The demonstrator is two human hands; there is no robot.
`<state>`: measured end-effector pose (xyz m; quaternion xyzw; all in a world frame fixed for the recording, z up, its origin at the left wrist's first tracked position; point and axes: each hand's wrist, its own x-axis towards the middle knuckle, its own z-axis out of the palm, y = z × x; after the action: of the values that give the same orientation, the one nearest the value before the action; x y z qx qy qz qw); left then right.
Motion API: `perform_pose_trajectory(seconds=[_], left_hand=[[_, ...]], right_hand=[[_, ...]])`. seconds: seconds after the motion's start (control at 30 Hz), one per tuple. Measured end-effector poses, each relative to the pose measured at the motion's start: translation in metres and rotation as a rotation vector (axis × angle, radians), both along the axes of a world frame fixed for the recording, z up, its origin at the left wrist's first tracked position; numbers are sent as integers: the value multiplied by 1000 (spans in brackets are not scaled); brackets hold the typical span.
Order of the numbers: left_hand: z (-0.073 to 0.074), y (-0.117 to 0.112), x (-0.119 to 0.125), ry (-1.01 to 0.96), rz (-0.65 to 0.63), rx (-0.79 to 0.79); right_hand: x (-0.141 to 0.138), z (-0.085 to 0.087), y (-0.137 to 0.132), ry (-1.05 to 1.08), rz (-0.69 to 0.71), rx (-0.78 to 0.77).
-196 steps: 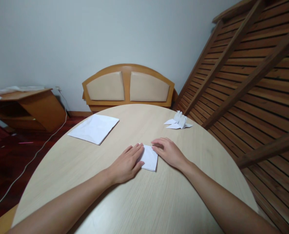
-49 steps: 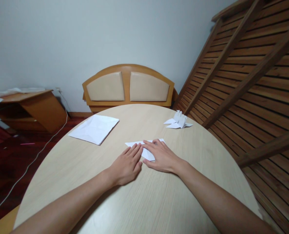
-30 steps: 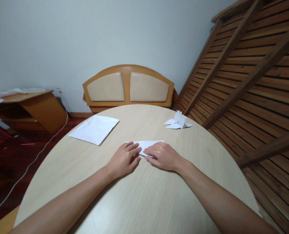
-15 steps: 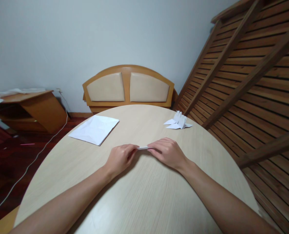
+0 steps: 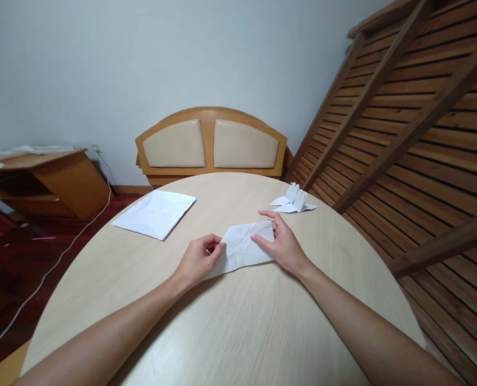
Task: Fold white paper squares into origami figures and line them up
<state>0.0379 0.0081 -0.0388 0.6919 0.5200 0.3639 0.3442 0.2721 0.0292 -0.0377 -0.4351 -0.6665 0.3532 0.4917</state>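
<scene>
A creased, folded sheet of white paper [image 5: 244,244] is held between my hands just above the table, its broad face towards me. My left hand [image 5: 200,260] pinches its left end between thumb and fingers. At the right end, my right hand [image 5: 284,244] has its thumb on the front face and fingers behind the sheet, with the index finger stretched out above the top edge. Part of the paper's left end is hidden behind my left hand.
The round pale wooden table [image 5: 238,332] lies under my arms. A stack of white paper [image 5: 155,214] rests at its left, and several folded paper cranes [image 5: 294,199] stand at the far right. Behind are a headboard [image 5: 210,142] and a leaning slatted wooden frame [image 5: 403,134].
The folded paper, seen edge-on as a thin strip before, now shows its wide creased face. My right hand's fingers have spread, and my left hand has turned slightly.
</scene>
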Motion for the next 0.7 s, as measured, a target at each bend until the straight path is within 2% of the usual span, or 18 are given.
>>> perform_pose_trajectory(seconds=[0.13,0.27,0.37,0.5,0.7], left_hand=[[-5,3,-3,180,6,11],[-9,2,-8,358,-61,285],[-12,0,-8,453,-196,442],[-12,-3,-6,566,-323,427],[-7,-8,-7,746,-363,344]], right_hand=[[1,-5,2,-120,13,-32],[3,-12,5,-250,-2,-19],[4,-17,8,-318,-25,-20],[5,-23,11,-366,-43,-32],[4,-19,8,-452,-59,-19]])
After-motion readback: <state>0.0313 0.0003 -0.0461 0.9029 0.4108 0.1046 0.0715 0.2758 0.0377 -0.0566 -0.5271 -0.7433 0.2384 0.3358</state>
